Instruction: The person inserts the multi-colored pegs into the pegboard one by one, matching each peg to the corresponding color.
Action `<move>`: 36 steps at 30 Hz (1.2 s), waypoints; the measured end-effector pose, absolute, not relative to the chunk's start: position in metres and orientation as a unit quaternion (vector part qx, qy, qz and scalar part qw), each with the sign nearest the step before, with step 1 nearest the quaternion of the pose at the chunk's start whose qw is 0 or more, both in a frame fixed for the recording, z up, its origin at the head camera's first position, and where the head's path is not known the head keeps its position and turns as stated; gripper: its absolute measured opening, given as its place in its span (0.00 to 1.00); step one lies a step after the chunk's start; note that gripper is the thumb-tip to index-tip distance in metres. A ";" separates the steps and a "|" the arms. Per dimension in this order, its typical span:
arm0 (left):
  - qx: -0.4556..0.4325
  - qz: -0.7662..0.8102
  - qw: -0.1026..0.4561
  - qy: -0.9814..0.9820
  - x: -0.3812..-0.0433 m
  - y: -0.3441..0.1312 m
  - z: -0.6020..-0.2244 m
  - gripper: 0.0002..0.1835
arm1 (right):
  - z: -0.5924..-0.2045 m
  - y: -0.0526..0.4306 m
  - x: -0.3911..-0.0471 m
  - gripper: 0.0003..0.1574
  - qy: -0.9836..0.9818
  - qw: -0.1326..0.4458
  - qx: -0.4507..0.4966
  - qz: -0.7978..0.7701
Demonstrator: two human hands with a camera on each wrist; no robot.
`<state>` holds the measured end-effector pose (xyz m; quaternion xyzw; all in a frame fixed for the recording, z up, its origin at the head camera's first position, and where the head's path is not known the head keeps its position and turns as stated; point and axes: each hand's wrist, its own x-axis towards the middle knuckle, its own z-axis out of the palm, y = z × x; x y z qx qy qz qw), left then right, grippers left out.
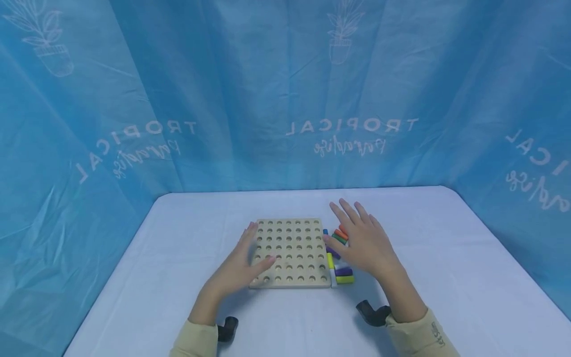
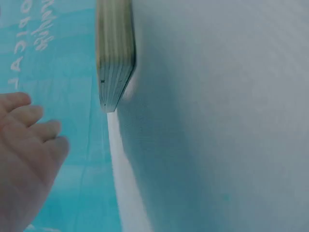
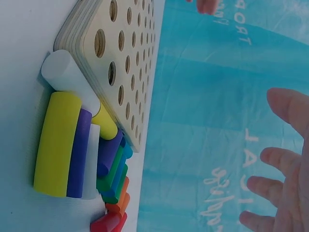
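A wooden pegboard point(image 1: 289, 253) with rows of round holes lies flat on the white table. Its holes show no pegs in them. Over its left edge hovers my left hand point(image 1: 241, 265), fingers extended and thumb apart, holding nothing. My right hand point(image 1: 363, 243) is spread above the board's right side, over a pile of coloured pegs, and it too holds nothing. The pile, partly hidden by that hand in the head view, includes a yellow peg point(image 3: 58, 144), a purple peg point(image 3: 78, 152), a white peg point(image 3: 70, 79), green, blue, orange and red ones.
White cloth covers the table point(image 1: 178, 248). A blue curtain point(image 1: 267, 99) with printed lettering hangs behind and along both sides. Black curved pieces point(image 1: 373, 313) stick out by each wrist, near the sleeves point(image 1: 196, 339).
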<state>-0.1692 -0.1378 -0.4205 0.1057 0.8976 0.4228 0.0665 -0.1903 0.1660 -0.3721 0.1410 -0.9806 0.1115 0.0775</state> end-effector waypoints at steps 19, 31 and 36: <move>0.079 0.411 0.110 0.901 -0.179 -0.162 -0.464 0.70 | -0.389 0.190 -0.229 0.33 -0.949 0.006 0.147 0.280; 0.092 0.319 0.094 0.938 -0.180 -0.154 -0.472 0.71 | -0.416 0.195 -0.267 0.30 -0.975 -0.045 0.088 0.201; 0.091 0.312 0.098 0.941 -0.182 -0.154 -0.473 0.71 | -0.422 0.194 -0.275 0.30 -0.986 -0.052 0.076 0.140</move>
